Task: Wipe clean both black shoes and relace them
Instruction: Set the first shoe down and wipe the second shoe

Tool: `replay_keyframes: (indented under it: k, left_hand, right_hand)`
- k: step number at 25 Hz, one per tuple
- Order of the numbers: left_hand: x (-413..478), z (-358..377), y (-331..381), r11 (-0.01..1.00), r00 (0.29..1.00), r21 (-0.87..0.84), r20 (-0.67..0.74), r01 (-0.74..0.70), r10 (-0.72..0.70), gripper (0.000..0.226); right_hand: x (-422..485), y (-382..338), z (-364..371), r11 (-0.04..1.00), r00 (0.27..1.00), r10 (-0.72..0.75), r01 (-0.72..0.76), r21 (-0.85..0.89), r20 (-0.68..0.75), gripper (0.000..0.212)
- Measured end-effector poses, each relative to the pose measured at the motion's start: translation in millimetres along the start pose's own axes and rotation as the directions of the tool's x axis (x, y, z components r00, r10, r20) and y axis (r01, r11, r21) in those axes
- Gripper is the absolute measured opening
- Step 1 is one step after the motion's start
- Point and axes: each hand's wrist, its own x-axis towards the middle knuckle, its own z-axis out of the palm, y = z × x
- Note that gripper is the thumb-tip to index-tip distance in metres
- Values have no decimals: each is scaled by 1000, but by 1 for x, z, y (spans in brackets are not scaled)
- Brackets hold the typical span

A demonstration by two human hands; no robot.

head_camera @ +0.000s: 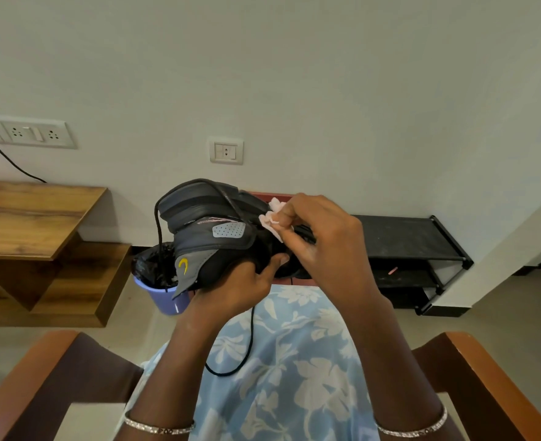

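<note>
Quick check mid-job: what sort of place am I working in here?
Probably a room in a home, perhaps near the entry: a black shoe rack against the wall, a wooden side table, and a bag-lined lilac waste bin.

Legible words or numbers: none can be read.

Item 1. Yellow curved emblem (183, 266): a single crescent-like stroke on the grey panel at the lower left end of the black shoe (212, 246). It is a sign by shape only, and the brand cannot be told from it.

Item 2. Thin pink marking (214, 220): runs along the upper side of the shoe, just above the pale grey patch (228, 230). It may be script lettering, but it is too small and blurred to read.

Item 3. Pale grey patch: on the shoe's side, above the yellow emblem, with rows of small dots and no characters made out.
</note>
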Motion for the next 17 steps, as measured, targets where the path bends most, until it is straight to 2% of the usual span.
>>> replay_keyframes:
  k: [6,9,13,17]
  left_hand:
    - [2,-1,-7,995,995,-13,12,96,-96,51]
    - [2,-1,-5,995,996,-36,12,92,-92,50]
    - [0,0,-1,1000,1000,-1,-8,6,-6,49]
    - [1,4,-3,994,993,-19,-57,-108,106,50]
  right_hand:
    - [-6,22,-2,996,999,44,-41,-79,30,14]
    - [0,14,-1,998,1000,-15,16,-56,2,13]
    - [2,-6,4,997,996,-78,79,12,-47,7]
    - [-3,-19,11,985,992,69,-51,164,-105,4]
